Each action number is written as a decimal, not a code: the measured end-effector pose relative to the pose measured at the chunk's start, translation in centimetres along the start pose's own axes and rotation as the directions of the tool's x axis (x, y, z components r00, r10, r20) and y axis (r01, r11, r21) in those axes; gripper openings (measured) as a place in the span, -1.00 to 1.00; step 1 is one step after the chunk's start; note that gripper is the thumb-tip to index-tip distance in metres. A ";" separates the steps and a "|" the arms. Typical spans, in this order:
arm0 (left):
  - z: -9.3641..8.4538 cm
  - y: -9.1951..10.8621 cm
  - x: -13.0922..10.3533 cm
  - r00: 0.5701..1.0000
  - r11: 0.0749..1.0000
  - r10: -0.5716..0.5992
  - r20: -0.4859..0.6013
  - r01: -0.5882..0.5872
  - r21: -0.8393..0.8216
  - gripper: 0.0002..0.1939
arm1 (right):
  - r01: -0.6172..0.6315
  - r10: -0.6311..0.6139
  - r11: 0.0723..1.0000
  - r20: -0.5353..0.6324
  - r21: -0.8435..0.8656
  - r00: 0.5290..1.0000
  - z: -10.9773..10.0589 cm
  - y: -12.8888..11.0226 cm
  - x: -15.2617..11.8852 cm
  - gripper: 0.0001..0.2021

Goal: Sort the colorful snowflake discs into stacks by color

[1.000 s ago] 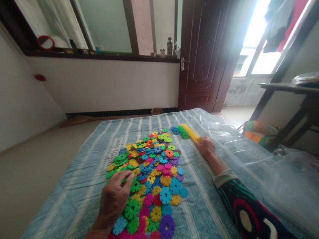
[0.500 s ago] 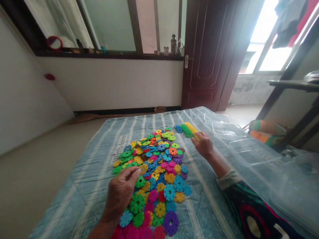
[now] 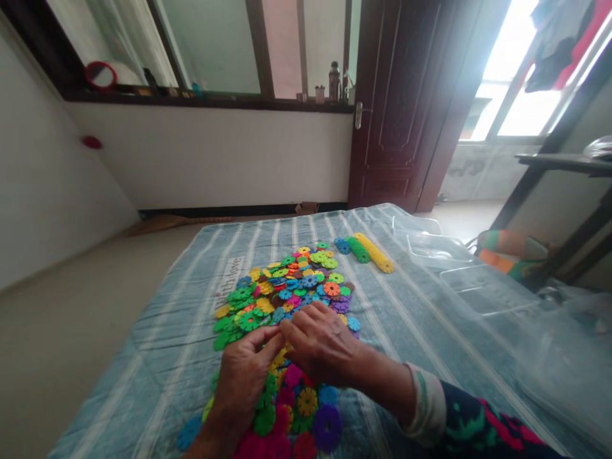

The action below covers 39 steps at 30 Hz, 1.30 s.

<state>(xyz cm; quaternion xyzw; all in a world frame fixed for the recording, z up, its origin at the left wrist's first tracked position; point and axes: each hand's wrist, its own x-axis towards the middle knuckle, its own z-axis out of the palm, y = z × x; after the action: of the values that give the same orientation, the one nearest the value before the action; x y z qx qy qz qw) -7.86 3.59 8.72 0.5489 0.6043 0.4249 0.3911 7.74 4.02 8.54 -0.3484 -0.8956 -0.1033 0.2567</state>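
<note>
My left hand [image 3: 241,376] is closed in a pinch above the near part of a pile of colourful notched plastic discs [image 3: 292,280]. My right hand [image 3: 322,341] meets it at the fingertips, its fingers curled together over the middle of the pile. Whatever is between the fingers is hidden. Past the right hand, three rows of stacked discs lie side by side on the striped cloth: a long yellow row [image 3: 375,254], a green row [image 3: 358,250] and a short blue row [image 3: 342,245]. Close to me lie a purple disc [image 3: 327,428] and pink discs.
The striped blue bedspread [image 3: 167,357] carries the pile. Clear plastic containers [image 3: 482,290] stand along its right side. Beyond the bed are a dark wooden door [image 3: 401,95] and a window ledge with a flask [image 3: 333,83].
My right hand has left the yellow row and come back left and nearer, to meet my left hand over the pile. The yellow row lies uncovered; my left hand has shifted slightly.
</note>
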 end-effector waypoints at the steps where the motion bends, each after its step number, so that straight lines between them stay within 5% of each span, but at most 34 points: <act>1: 0.1 -0.1 0.0 1.000 1.000 0.000 0.009 0.000 0.012 -0.55 | -0.002 0.002 1.000 0.004 -0.010 1.000 0.1 0.0 0.0 -0.92; 5: -0.1 -0.4 0.1 1.000 0.997 0.021 -0.019 -0.019 0.071 -0.58 | -0.062 0.062 0.998 -0.012 0.001 0.998 0.5 2.1 0.2 -0.87; 8: -0.2 -0.7 0.4 0.994 0.990 0.071 -0.079 -0.061 0.127 -0.62 | -0.303 0.302 0.953 -0.050 -0.023 0.952 0.2 6.3 -0.3 -0.82; 12: -0.1 -1.2 0.5 0.988 0.981 0.132 -0.084 -0.118 0.153 -0.65 | -0.725 0.719 0.673 -0.100 -0.143 0.687 -0.4 13.3 -3.0 -0.76; 15: 0.1 -1.3 0.6 0.987 0.981 0.146 -0.070 -0.135 0.143 -0.66 | -0.859 0.873 0.450 -0.085 -0.243 0.481 -0.5 17.0 -5.5 -0.72; 19: 0.2 -1.4 0.7 0.985 0.979 0.149 -0.081 -0.136 0.153 -0.67 | -0.895 0.923 0.362 -0.037 -0.261 0.384 -0.3 18.8 -7.2 -0.67; 24: 0.1 -1.3 0.7 0.985 0.979 0.146 -0.097 -0.129 0.159 -0.68 | -0.907 0.938 0.332 -0.010 -0.261 0.346 0.3 18.9 -7.4 -0.66; 30: 0.1 -1.1 0.5 0.979 0.970 0.184 -0.085 -0.168 0.174 -0.71 | -0.883 0.902 0.412 -0.035 -0.224 0.429 0.7 18.9 -7.9 -0.69; 39: 0.0 -1.0 0.4 0.977 0.966 0.204 -0.069 -0.190 0.174 -0.73 | -0.878 0.892 0.445 0.001 -0.178 0.452 0.1 19.2 -8.3 -0.68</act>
<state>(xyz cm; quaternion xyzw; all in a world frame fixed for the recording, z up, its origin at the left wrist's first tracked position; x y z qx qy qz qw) -8.20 3.98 7.76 0.6181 0.5966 0.4329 0.2731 25.90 13.45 4.14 -0.7870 -0.5826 -0.0055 0.2029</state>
